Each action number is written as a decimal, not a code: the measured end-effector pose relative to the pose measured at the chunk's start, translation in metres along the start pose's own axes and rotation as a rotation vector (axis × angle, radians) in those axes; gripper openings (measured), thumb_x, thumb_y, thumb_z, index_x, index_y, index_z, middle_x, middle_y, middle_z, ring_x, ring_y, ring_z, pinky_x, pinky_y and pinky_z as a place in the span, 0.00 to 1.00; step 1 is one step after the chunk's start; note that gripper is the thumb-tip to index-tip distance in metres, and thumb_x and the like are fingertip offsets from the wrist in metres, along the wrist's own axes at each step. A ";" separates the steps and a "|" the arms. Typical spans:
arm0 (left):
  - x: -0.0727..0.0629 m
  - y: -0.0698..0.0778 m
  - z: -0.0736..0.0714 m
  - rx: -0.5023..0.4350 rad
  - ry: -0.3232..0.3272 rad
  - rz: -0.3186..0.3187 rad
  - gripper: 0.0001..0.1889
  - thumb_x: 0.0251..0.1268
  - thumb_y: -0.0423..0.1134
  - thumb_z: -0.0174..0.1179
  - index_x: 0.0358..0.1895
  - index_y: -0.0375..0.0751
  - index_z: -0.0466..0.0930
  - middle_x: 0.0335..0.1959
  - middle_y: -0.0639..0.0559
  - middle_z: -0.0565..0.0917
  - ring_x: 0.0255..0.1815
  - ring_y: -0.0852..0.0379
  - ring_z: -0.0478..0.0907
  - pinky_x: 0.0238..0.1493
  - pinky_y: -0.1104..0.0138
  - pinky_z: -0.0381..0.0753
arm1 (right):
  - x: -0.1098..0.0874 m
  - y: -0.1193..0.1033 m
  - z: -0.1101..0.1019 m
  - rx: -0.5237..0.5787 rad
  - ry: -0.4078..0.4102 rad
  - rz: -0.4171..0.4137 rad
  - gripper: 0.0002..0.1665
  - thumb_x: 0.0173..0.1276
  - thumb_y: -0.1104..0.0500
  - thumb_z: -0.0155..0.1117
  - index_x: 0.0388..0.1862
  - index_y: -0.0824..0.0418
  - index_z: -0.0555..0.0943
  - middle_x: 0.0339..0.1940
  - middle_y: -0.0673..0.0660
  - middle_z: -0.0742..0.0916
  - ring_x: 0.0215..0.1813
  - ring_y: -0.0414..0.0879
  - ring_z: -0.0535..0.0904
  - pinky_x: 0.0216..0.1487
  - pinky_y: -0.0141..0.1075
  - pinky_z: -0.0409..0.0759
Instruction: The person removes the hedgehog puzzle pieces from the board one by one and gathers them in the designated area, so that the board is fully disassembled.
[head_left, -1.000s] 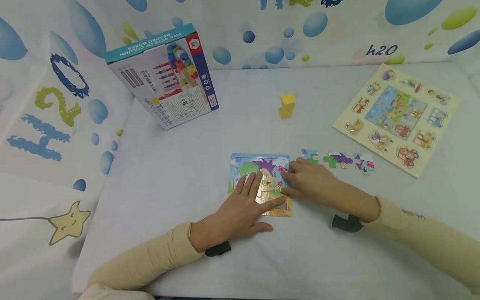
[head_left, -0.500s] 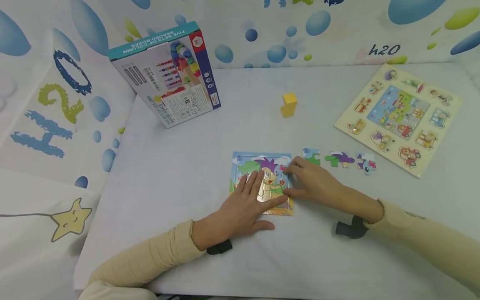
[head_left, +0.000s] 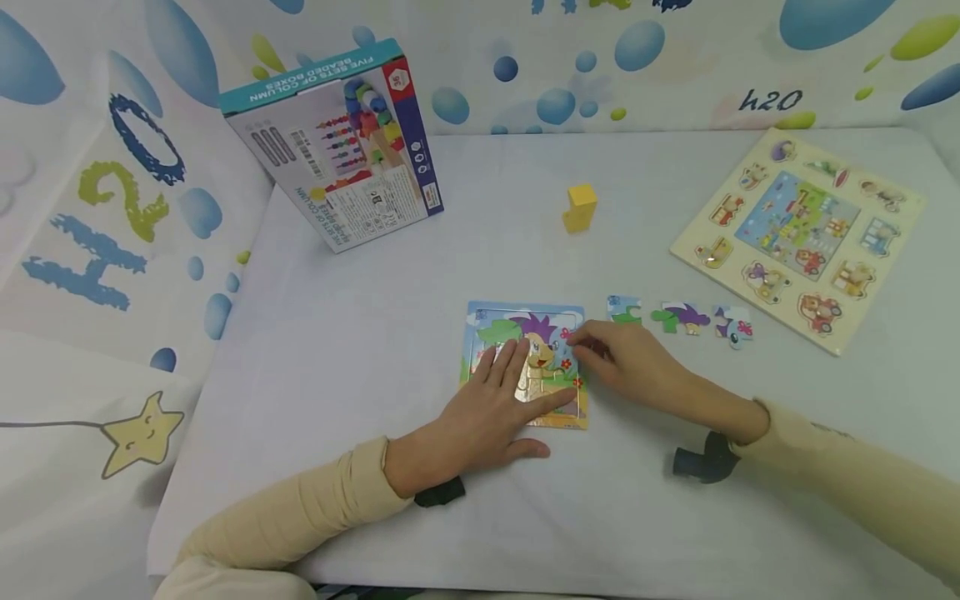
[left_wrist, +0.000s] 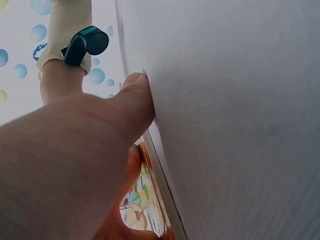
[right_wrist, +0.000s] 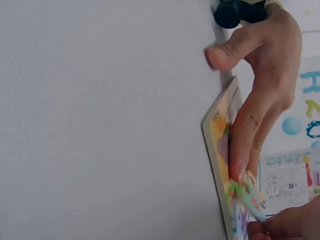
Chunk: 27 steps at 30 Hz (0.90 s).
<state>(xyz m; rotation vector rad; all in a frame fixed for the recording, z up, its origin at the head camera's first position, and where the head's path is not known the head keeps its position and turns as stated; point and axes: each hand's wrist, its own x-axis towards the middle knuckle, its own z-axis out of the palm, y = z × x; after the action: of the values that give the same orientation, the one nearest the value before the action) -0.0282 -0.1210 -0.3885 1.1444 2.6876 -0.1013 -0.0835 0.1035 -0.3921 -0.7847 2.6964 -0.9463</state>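
Observation:
A jigsaw puzzle of a purple-haired cartoon animal in a blue-bordered tray lies on the white table. My left hand lies across its lower left, fingers spread, with the thumb down on the cloth in the left wrist view. At the right border my right hand pinches the edge of a puzzle piece, which tilts up from the tray in the right wrist view. Most of that piece is hidden from above. Several loose pieces lie beyond the right hand: a green-and-blue one, a purple-and-green one and a blue one.
Small yellow blocks stand farther back. A wooden picture board lies at the right rear, and a bead-toy box stands at the left rear. Dark wrist cameras sit under both forearms.
My right thumb has moved up from the tray's lower right toward the fingertips, pinching the piece's edge. The left hand stays in place on the puzzle. The whole view has shifted slightly.

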 end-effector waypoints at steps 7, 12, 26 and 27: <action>-0.001 0.000 0.000 0.002 0.020 0.005 0.36 0.66 0.70 0.46 0.76 0.69 0.54 0.74 0.25 0.54 0.76 0.32 0.51 0.71 0.46 0.60 | 0.004 0.000 0.003 0.078 -0.026 0.068 0.11 0.69 0.63 0.62 0.48 0.65 0.81 0.35 0.54 0.87 0.35 0.42 0.78 0.38 0.33 0.80; -0.001 0.000 -0.002 0.029 0.017 0.010 0.36 0.67 0.70 0.45 0.76 0.69 0.53 0.74 0.25 0.55 0.76 0.32 0.51 0.71 0.46 0.61 | 0.003 0.000 0.000 0.066 -0.069 0.090 0.21 0.61 0.57 0.72 0.51 0.66 0.81 0.31 0.51 0.82 0.33 0.42 0.73 0.33 0.30 0.75; 0.000 0.001 -0.002 0.016 -0.020 0.002 0.36 0.67 0.70 0.43 0.77 0.69 0.52 0.75 0.26 0.52 0.77 0.33 0.49 0.72 0.46 0.59 | 0.003 -0.011 -0.005 -0.221 -0.142 -0.003 0.32 0.56 0.54 0.77 0.57 0.67 0.80 0.41 0.56 0.82 0.37 0.44 0.74 0.37 0.33 0.77; 0.000 0.001 -0.002 0.020 -0.019 0.002 0.36 0.67 0.70 0.43 0.77 0.69 0.51 0.75 0.26 0.52 0.77 0.33 0.49 0.72 0.46 0.59 | 0.003 -0.011 -0.005 -0.237 -0.147 -0.010 0.32 0.56 0.53 0.76 0.57 0.67 0.80 0.42 0.56 0.82 0.38 0.44 0.73 0.38 0.34 0.77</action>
<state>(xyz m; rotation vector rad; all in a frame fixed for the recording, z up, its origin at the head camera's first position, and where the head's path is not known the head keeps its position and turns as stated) -0.0281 -0.1203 -0.3867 1.1461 2.6747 -0.1387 -0.0831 0.0974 -0.3812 -0.8743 2.7069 -0.5512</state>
